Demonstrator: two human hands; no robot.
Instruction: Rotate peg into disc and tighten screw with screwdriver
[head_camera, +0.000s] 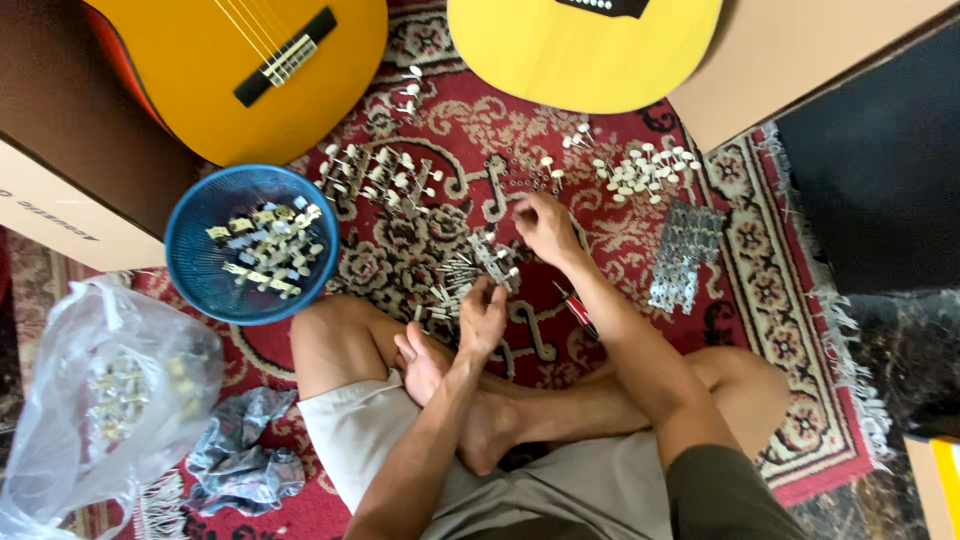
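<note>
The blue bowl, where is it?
In the head view, the blue bowl sits on the red patterned rug at the person's left, just below the orange guitar and above the clear plastic bag, left of the left hand.

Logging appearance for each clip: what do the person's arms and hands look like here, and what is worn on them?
Both forearms are bare, with no gloves, watch or rings visible on the left hand or right hand. A dark olive short sleeve covers the right upper arm.
</note>
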